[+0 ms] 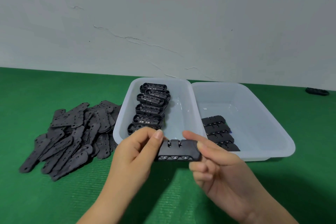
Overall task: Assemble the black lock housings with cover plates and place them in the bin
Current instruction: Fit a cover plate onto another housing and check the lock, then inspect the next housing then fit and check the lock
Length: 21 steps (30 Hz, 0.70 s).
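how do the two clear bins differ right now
The left bin holds a row of open lock housings, insides showing; the right bin holds covered, assembled locks. The left bin's row runs nearly its full length; the right bin's sits only at its near-left side. Both are translucent plastic.

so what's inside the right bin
A row of assembled black lock housings lies along the near-left side of the right bin; the right hand covers the nearest one's end.

A green-covered counter point(54, 196) runs up to a cracked pale wall. On it lie a loose heap of flat black plates point(72, 136) at the left, 2 clear plastic bins side by side, the left bin point(123, 114) touching the right bin point(272, 120), and 1 small black part point(317, 91) far right.
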Available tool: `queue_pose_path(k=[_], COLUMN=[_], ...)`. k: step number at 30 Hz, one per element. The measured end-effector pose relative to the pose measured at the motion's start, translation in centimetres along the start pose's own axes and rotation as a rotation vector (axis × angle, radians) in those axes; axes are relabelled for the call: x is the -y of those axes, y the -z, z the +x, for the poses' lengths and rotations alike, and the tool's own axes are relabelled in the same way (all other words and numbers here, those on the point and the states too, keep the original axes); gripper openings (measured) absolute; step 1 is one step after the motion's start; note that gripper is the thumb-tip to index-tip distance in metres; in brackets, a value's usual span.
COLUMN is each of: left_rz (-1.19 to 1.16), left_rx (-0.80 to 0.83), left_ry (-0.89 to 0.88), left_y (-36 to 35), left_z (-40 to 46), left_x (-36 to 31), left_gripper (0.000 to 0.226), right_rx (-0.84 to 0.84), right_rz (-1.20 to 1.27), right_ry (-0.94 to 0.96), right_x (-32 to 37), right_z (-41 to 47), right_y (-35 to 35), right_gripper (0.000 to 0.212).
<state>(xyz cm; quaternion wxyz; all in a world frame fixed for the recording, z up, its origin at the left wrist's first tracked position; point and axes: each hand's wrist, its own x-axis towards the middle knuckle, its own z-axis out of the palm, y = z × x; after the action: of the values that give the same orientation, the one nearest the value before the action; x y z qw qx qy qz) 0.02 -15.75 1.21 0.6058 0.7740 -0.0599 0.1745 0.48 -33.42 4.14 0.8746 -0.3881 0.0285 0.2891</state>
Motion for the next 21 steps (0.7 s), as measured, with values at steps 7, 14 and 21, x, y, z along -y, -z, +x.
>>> queue_pose_path(k=[7,14,21], left_rz=[0.113,0.524,0.500], left_rx=[-0.148,-0.490,-0.576], left_ry=[-0.093,-0.242,-0.269], left_y=[-0.7,0.9,1.2], left_z=[0.3,0.7,1.1], left_x=[1.7,5.8,7.2], left_gripper=[0.027,0.029,0.021], right_rx=[-0.156,-0.527,-0.691], right_rz=[-0.649,-0.891,-1.101], right_ry=[0.263,0.578,0.241], right_x=[0.6,13.8,14.3], right_z=[1.0,6.9,14.8], right_y=[0.7,4.4,9.7], right_gripper=[0.020,0.023,0.021])
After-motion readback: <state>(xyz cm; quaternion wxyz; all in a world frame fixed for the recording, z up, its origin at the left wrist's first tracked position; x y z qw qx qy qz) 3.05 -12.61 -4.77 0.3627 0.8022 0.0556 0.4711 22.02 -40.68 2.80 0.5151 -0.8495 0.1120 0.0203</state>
